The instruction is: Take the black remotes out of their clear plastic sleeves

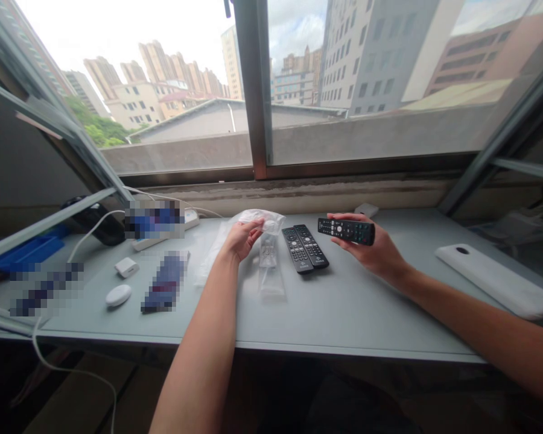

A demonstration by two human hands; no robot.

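Observation:
In my right hand [366,244] is a black remote control [346,230], held above the desk with its buttons facing me. My left hand [247,237] pinches a clear plastic bag [271,224] near its top end. Beneath and beside that hand lie more clear plastic bags [212,256], spread over the desk. Two other black remote controls, a left one [297,250] and a right one [312,247], rest side by side between my hands with their buttons up.
On the left of the grey desk [326,322] are a white charger [127,267], a white oval case [118,295], a blurred-out flat item [166,281] and a power strip [163,236] with cables. A long white object [498,280] lies at right. Windows stand behind.

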